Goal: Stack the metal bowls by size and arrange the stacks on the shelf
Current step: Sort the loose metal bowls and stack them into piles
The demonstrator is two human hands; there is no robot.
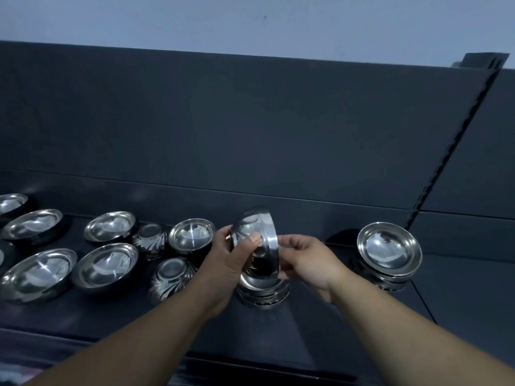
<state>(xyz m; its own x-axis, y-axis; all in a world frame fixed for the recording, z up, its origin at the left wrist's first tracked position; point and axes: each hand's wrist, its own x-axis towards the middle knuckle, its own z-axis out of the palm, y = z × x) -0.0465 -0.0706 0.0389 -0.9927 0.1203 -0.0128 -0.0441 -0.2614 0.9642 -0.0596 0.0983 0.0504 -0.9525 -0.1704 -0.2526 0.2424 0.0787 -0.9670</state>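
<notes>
A shiny metal bowl is tilted on its side above a stack of bowls on the dark shelf. My left hand grips its left side, thumb on the bowl's outside. My right hand holds the rim on the right. A second stack of wider bowls stands to the right. Several loose bowls lie to the left, among them a plain upright bowl and two ribbed bowls turned upside down.
Wide shallow bowls fill the shelf's left part. A dark back panel rises behind the shelf, with a slotted upright rail at the right. The shelf's front edge runs below my forearms.
</notes>
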